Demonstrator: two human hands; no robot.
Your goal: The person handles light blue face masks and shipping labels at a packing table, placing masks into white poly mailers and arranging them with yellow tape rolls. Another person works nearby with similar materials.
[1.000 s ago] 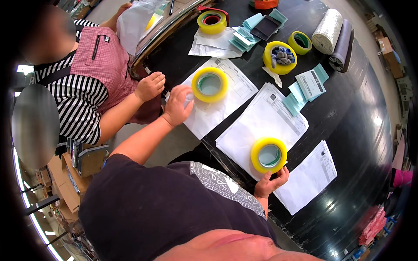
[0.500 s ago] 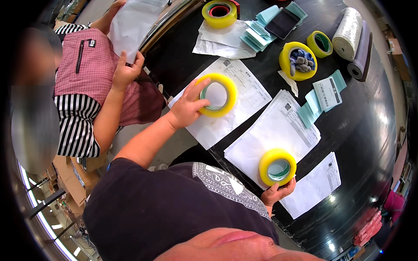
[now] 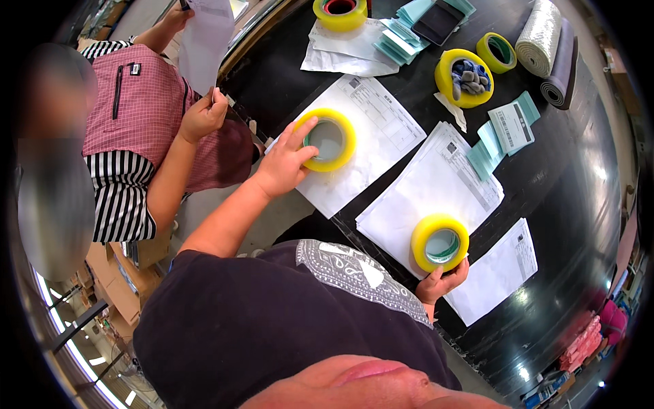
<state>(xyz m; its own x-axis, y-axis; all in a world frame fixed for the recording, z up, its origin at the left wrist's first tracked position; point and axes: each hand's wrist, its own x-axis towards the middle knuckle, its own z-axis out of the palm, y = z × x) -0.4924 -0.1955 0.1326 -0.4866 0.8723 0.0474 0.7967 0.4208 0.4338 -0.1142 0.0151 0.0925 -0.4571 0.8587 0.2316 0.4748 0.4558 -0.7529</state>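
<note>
My left hand (image 3: 283,167) grips a wide roll of yellow packing tape (image 3: 346,146), fingers over its left rim and reaching into its hole. That roll is over a printed white sheet (image 3: 402,133) on the left of the table; I cannot tell whether it touches the paper. My right hand (image 3: 441,283) closes on the lower edge of a second yellow tape roll (image 3: 422,235). This one is at the near end of a stack of printed sheets (image 3: 392,211), with another loose sheet (image 3: 501,273) to its right.
On the black table (image 3: 572,204), a tape roll with gloves inside (image 3: 444,78), a smaller tape roll (image 3: 482,49), pale-blue slips (image 3: 487,163), a dark phone-like slab (image 3: 436,22) and rolled sheet material (image 3: 538,41) lie farther off. A co-worker (image 3: 136,102) holds papers at left.
My left hand and its tape roll have shifted slightly left over the sheet. The right hand stays on its roll at the stack. The co-worker's papers and hands have moved a little.
</note>
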